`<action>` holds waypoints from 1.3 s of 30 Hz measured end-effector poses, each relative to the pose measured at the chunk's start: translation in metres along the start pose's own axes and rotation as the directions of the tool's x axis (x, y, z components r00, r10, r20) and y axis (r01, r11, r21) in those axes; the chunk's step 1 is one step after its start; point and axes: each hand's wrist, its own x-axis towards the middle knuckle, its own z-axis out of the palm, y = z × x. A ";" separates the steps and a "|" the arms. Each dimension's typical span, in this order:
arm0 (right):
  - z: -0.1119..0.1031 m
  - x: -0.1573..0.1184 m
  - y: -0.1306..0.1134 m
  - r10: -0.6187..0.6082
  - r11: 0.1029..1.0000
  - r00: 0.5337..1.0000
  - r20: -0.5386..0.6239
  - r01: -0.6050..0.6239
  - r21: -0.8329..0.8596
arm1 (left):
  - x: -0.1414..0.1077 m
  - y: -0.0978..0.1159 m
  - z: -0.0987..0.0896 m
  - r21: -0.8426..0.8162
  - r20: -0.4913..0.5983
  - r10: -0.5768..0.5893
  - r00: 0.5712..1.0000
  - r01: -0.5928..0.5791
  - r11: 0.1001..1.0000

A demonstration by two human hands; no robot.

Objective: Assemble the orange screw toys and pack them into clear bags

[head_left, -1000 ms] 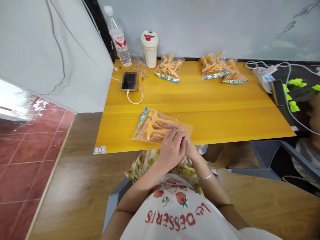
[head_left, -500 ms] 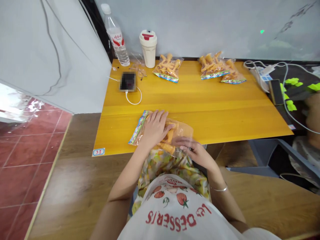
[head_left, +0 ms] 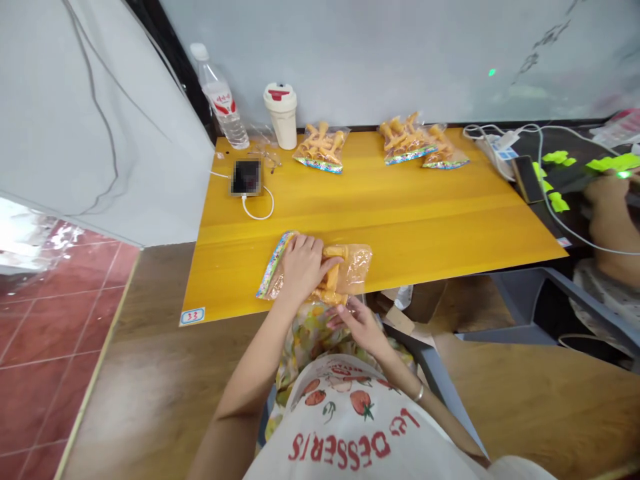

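A clear zip bag (head_left: pixel 359 263) with orange, flared, cone-like pieces lies at the table's front edge, its patterned strip to the left. My left hand (head_left: pixel 303 270) rests over the bag from above, fingers bent round the contents and thumb pointing right. Part of the bag and its pieces is hidden under that hand. My right hand (head_left: pixel 364 327) is just below the bag's lower right corner, over my lap. Its fingers are a little apart with nothing seen between them; whether a fingertip touches the bag I cannot tell.
Along the back of the yellow table (head_left: pixel 400 223) are a water bottle (head_left: pixel 223 107), a white cup (head_left: pixel 283 120) and three similar bags, one of them (head_left: pixel 323 150) beside the cup. A phone-like device (head_left: pixel 247 177) with a cable lies left. Another person's arm (head_left: pixel 613 220) is at right, near bright green pieces (head_left: pixel 557 200).
My right hand has drawn back from the bag's right end, down towards my lap. That end now lies flatter. My left hand stays on the bag. The view has shifted slightly.
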 end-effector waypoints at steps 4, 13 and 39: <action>-0.001 0.006 -0.017 -0.184 0.978 0.979 -0.085 0.174 -0.119 | -0.007 0.000 0.002 -0.201 -0.225 -0.130 0.966 0.085 0.976; -0.049 0.057 -0.095 -0.754 0.362 0.648 0.109 0.547 -0.755 | 0.020 -0.024 0.017 -0.594 -0.307 -0.117 0.944 -0.094 0.799; -0.096 0.062 -0.057 -0.589 0.231 0.706 0.393 0.614 -0.755 | -0.060 -0.034 -0.003 -0.333 0.038 0.187 0.982 -0.164 0.929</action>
